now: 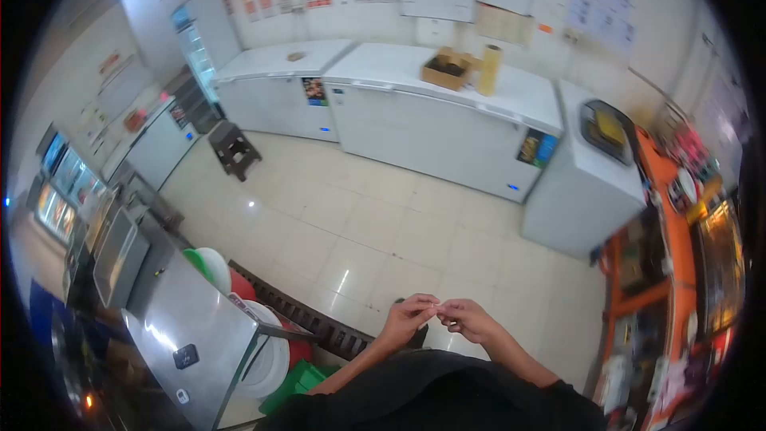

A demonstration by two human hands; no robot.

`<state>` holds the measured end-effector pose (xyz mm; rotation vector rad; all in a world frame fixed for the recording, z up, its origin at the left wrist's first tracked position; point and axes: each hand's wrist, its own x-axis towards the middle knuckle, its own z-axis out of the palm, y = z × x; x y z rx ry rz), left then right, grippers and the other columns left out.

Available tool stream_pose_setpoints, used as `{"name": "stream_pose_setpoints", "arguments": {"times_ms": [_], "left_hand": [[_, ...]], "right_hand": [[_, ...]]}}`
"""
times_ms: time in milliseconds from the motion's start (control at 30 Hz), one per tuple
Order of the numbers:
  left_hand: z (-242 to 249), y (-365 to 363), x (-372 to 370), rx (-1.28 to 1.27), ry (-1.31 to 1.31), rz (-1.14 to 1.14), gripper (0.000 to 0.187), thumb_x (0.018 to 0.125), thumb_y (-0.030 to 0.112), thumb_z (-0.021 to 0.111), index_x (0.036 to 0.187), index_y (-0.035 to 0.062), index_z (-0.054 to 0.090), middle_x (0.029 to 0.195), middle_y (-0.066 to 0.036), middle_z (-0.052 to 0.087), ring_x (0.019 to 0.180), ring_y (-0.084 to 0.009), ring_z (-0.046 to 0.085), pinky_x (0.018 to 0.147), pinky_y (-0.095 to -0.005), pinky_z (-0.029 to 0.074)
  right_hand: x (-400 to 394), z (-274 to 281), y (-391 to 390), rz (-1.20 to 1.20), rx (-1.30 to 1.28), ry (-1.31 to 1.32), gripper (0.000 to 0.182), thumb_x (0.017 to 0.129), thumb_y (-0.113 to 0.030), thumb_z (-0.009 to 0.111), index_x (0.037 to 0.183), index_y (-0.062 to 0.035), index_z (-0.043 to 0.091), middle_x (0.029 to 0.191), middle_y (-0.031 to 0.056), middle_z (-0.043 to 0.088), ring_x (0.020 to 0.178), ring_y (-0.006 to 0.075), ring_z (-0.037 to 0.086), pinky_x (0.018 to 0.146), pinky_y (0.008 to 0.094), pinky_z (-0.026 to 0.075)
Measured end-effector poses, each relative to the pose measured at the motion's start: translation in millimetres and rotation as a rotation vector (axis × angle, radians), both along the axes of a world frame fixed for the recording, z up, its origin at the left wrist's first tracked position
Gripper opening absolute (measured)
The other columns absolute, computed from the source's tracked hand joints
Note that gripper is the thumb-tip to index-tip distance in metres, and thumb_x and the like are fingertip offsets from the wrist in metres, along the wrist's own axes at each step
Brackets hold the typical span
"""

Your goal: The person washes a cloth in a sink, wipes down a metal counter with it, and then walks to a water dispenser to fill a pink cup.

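Both hands are raised in front of the dark-clothed body, above the tiled floor [351,247]. My left hand [408,319] has its fingers curled and pressed together, its fingertips meeting those of the other hand. My right hand [467,319] is also closed, thumb and forefinger pinched, the other fingers bent in. Whatever lies between the fingertips is too small to make out. The steel table [187,311] is to the left of the hands, with a dark phone-like object [186,357] and a small white object [183,396] on it.
White chest freezers [431,128] line the far wall, bearing a cardboard box [447,69] and a yellowish roll [489,70]. A dark stool [234,148] stands far left. An orange shelf [680,287] is at right. A floor grating [319,323] and tubs [267,363] lie beside the steel table.
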<state>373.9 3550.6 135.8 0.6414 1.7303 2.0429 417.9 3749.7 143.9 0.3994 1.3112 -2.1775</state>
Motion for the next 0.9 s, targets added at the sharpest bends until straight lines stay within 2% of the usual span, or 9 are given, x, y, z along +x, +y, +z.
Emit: {"name": "stream_pose_setpoints", "arguments": {"times_ms": [133, 200, 267, 300, 367, 433, 567, 733, 900], "left_hand": [[-2, 2, -109, 0.061, -0.397, 0.200, 0.025, 0.094, 0.019, 0.066, 0.105, -0.0031, 0.071, 0.103, -0.008, 0.069, 0.097, -0.0123, 0.059, 0.086, -0.0269, 0.046], [10, 2, -164, 0.073, -0.337, 0.239, 0.025, 0.094, 0.019, 0.065, 0.105, -0.0022, 0.071, 0.101, -0.007, 0.069, 0.097, -0.0114, 0.059, 0.086, -0.0264, 0.046], [22, 0, -219, 0.073, -0.264, 0.274, 0.025, 0.095, 0.020, 0.064, 0.106, -0.0013, 0.071, 0.100, -0.006, 0.070, 0.096, -0.0104, 0.058, 0.085, -0.0260, 0.046], [25, -1, -243, 0.050, -0.274, 0.288, 0.025, 0.095, 0.020, 0.064, 0.106, -0.0010, 0.071, 0.100, -0.006, 0.070, 0.095, -0.0100, 0.058, 0.084, -0.0257, 0.046], [27, -7, -285, 0.024, -0.290, 0.350, 0.026, 0.095, 0.021, 0.064, 0.107, -0.0008, 0.071, 0.100, -0.005, 0.069, 0.094, -0.0097, 0.057, 0.084, -0.0255, 0.046], [21, -12, -324, 0.041, -0.345, 0.368, 0.028, 0.094, 0.025, 0.066, 0.107, 0.0007, 0.071, 0.100, -0.002, 0.067, 0.087, -0.0098, 0.053, 0.079, -0.0254, 0.042], [18, -39, -399, 0.071, -0.400, 0.379, 0.029, 0.094, 0.027, 0.064, 0.109, 0.0024, 0.071, 0.099, -0.001, 0.067, 0.089, -0.0097, 0.054, 0.079, -0.0262, 0.043], [-10, -85, -513, 0.032, -0.500, 0.486, 0.028, 0.096, 0.028, 0.062, 0.110, 0.0045, 0.069, 0.100, -0.001, 0.066, 0.098, -0.0102, 0.056, 0.085, -0.0263, 0.041], [41, -131, -611, 0.208, -0.554, 0.707, 0.031, 0.096, 0.030, 0.062, 0.115, 0.0060, 0.066, 0.102, 0.000, 0.064, 0.098, -0.0091, 0.054, 0.085, -0.0278, 0.040]], "right_hand": [[-114, -3, -12, -0.007, 0.192, 0.270, 0.011, 0.093, -0.017, 0.064, 0.089, -0.0073, 0.063, 0.080, -0.0007, 0.060, 0.068, 0.0085, 0.054, 0.059, 0.0215, 0.042], [-166, 9, -17, -0.014, 0.324, 0.376, 0.010, 0.092, -0.015, 0.064, 0.089, -0.0062, 0.063, 0.080, 0.0013, 0.061, 0.066, 0.0097, 0.056, 0.058, 0.0231, 0.044], [-221, 33, -29, -0.083, 0.927, 0.845, 0.008, 0.089, -0.011, 0.066, 0.087, -0.0049, 0.062, 0.082, 0.0055, 0.063, 0.067, 0.0125, 0.061, 0.056, 0.0281, 0.049], [-247, 41, -29, -0.064, 0.919, 0.857, 0.008, 0.089, -0.011, 0.066, 0.087, -0.0049, 0.062, 0.082, 0.0055, 0.063, 0.067, 0.0125, 0.061, 0.056, 0.0281, 0.049], [-296, 52, -34, -0.046, 1.148, 1.204, 0.009, 0.083, -0.006, 0.069, 0.086, -0.0036, 0.061, 0.088, 0.0079, 0.064, 0.068, 0.0137, 0.063, 0.053, 0.0287, 0.051], [-340, 53, -43, -0.061, 1.041, 1.235, 0.009, 0.081, -0.002, 0.068, 0.085, -0.0031, 0.060, 0.090, 0.0080, 0.064, 0.068, 0.0138, 0.064, 0.052, 0.0273, 0.050], [-442, 36, -75, -0.180, 0.702, 1.303, 0.013, 0.077, 0.006, 0.065, 0.084, -0.0028, 0.059, 0.096, 0.0110, 0.064, 0.064, 0.0146, 0.060, 0.055, 0.0255, 0.050], [-587, 25, -118, 0.030, 0.392, 1.311, 0.007, 0.084, 0.008, 0.063, 0.083, 0.0021, 0.060, 0.091, 0.0147, 0.067, 0.075, 0.0166, 0.067, 0.065, 0.0257, 0.054], [-724, 43, -172, 0.270, 0.165, 1.193, 0.003, 0.086, 0.005, 0.065, 0.088, 0.0037, 0.064, 0.093, 0.0140, 0.067, 0.083, 0.0179, 0.069, 0.073, 0.0276, 0.059]]}}
